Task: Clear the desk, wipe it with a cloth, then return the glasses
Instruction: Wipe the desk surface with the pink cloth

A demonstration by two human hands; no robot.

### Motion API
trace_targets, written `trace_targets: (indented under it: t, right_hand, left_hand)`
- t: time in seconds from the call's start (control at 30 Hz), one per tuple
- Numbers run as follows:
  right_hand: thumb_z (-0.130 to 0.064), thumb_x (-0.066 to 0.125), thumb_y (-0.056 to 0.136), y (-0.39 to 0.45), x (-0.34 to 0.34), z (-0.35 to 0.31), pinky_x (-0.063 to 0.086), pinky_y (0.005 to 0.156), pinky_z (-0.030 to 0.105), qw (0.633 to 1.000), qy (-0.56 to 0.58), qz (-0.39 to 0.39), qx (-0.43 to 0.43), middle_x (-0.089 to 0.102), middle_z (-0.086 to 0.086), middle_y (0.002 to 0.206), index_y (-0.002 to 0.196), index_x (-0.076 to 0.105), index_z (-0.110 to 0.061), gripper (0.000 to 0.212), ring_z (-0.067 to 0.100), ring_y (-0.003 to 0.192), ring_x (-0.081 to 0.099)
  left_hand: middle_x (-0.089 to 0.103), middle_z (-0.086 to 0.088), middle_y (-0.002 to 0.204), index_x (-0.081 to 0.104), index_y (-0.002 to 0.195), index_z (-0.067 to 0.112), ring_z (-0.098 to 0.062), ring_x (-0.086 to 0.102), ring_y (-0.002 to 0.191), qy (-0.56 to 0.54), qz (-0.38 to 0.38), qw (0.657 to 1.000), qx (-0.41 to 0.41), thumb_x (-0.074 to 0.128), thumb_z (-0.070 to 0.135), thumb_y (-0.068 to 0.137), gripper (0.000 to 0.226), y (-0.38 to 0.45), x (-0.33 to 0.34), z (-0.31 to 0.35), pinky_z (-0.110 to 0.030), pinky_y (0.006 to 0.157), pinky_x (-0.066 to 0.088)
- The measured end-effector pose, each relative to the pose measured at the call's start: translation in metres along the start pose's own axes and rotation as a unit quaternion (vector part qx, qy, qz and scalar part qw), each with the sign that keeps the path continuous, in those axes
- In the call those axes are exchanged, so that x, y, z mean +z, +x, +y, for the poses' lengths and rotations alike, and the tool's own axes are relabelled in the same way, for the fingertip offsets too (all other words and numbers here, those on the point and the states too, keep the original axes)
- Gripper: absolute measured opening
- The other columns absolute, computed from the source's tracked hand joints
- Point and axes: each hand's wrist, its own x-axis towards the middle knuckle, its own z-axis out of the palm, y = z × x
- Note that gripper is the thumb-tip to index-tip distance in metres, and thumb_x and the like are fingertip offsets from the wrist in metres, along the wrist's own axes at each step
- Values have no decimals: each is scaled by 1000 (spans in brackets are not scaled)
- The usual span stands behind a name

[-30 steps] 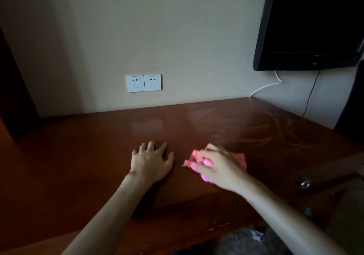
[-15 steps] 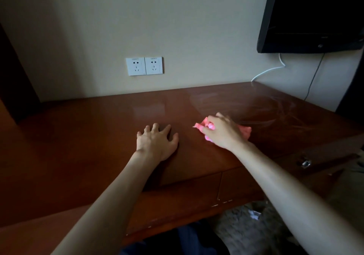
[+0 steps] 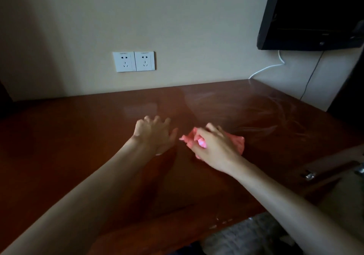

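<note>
The dark reddish wooden desk fills the lower half of the head view, with pale wipe streaks on its right part. My right hand grips a bunched pink cloth and presses it on the desk near the middle. My left hand rests just left of it with fingers spread, holding nothing. No glasses are visible.
A double white wall socket sits above the desk. A black wall-mounted TV hangs at the top right, with a white cable and a dark cable below it. A metal drawer handle shows at the lower right.
My right hand and the pink cloth slid away from me across the desk, then settled near the middle. My left hand stayed flat beside it. The camera view shifted slightly.
</note>
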Motion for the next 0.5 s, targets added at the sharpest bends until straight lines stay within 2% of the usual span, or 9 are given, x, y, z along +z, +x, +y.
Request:
trace_targets:
  t: [0.1,0.2,0.27,0.5]
  right_hand:
    - [-76,40,86,32,4,16,46,84,38,1000,17,-23,-7,50,-6,96,91,63,-28,54,21,98,53]
    - [-64,50,92,101,31,33,46,84,40,1000,-16,-20,14,46,-6,96,95,61,-28,38,29,102,53]
    - [-63,52,93,147,54,42,46,85,39,1000,-15,-15,18,46,-4,95,96,62,-28,37,31,103,53]
    - [-66,54,92,308,118,69,48,95,38,999,-25,-24,42,60,9,115,110,70,-24,48,34,114,57]
  left_hand:
    - [44,-12,149,38,150,29,-37,41,137,-10,19,1000,16,22,60,102,60,55,10,-12,-51,106,41]
    - [26,-9,164,20,160,37,-38,19,151,-46,-21,999,-2,17,65,100,66,109,34,-25,-55,119,24]
    - [15,-5,169,8,161,43,-36,10,155,-70,-40,997,2,13,69,99,68,134,51,-36,-55,122,16]
    - [6,3,170,5,159,50,-29,3,156,-127,-45,991,19,9,74,96,68,152,71,-50,-54,125,8]
